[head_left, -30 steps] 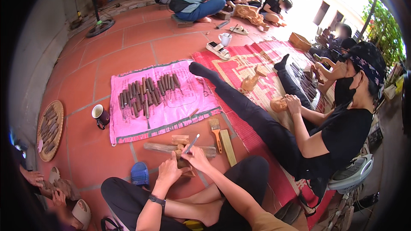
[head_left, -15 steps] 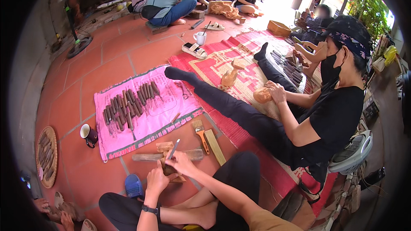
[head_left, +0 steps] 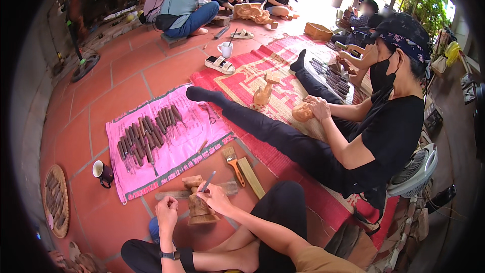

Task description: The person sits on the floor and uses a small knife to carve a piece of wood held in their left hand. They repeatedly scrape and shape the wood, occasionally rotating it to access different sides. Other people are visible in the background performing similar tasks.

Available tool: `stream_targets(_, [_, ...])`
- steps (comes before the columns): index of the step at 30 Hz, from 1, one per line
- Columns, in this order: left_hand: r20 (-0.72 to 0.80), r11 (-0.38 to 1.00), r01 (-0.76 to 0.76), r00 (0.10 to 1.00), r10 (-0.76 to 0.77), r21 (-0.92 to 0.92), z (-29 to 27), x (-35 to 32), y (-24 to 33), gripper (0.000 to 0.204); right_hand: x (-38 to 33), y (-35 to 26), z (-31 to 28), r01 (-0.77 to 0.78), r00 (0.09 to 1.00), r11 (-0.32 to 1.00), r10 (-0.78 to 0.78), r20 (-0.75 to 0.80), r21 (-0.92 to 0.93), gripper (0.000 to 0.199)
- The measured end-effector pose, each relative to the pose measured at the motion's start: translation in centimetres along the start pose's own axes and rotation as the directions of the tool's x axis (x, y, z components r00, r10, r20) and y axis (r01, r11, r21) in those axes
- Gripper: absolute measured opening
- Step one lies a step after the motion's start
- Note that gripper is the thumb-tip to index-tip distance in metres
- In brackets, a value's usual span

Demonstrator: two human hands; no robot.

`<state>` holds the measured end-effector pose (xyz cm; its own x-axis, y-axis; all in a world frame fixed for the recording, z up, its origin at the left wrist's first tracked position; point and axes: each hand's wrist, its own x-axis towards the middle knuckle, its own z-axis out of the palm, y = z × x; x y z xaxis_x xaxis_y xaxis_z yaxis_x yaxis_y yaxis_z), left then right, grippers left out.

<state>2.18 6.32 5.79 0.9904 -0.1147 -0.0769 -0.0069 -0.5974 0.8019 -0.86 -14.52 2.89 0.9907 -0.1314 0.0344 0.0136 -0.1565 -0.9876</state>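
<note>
In front of my crossed legs stands a wooden carving [head_left: 200,212], a pale figure on a wider base, leaning slightly against a wood block [head_left: 230,188] that lies on the tiles. My right hand [head_left: 217,199] is closed around a carving chisel [head_left: 207,180], its flat grey end pointing up past the fingers, close beside the carving's upper part. Left of the carving, and apart from it, my left hand [head_left: 166,211] is raised with curled fingertips pressed together; anything between them is hidden. A watch [head_left: 171,255] is on my left wrist.
Many-handled carving tools [head_left: 144,134] lie on a pink cloth [head_left: 202,121] ahead. A mug [head_left: 103,174], a tool basket [head_left: 55,201], a brush [head_left: 235,166] and a wood strip [head_left: 251,177] surround me. A co-worker [head_left: 389,126] sits at right, legs stretched over a red mat [head_left: 237,78].
My left hand has come off the carving and moved left, its fingers now pinched. The carving shows more fully. My right hand keeps the chisel, slightly shifted right and lower.
</note>
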Motion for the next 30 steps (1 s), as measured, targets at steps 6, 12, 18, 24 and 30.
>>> stream_targets(6, [-0.014, 0.965, -0.118, 0.992, 0.125, 0.234, 1.9, -0.9, 1.2, 0.031, 0.1, 0.1, 0.1, 0.008, 1.000, 0.999, -0.007, -0.022, 0.052, 0.008])
stream_targets(12, [0.217, 0.958, -0.137, 0.973, 0.082, 0.253, 3.6, -2.6, 3.1, 0.086, 0.5, 1.7, 0.2, 0.029, 0.999, 0.999, -0.030, 0.027, 0.039, 0.010])
stream_targets(18, [0.190, 0.890, -0.100, 0.982, 0.016, 0.445, 4.6, -3.2, 3.1, 0.095, -0.3, 1.7, 1.6, 0.048, 0.995, 0.998, -0.051, 0.088, 0.045, 0.013])
stream_targets(24, [0.240, 0.898, -0.069, 0.970, -0.042, 0.434, 4.6, -2.4, 3.0, 0.094, 0.0, 1.5, 1.0, 0.049, 0.998, 0.998, -0.051, 0.045, 0.047, 0.010])
stream_targets(30, [0.212, 0.921, -0.082, 0.977, -0.001, 0.382, 4.1, -2.7, 2.5, 0.079, 1.6, -0.9, -2.8, 0.086, 0.996, 0.975, -0.082, -0.025, 0.206, 0.006])
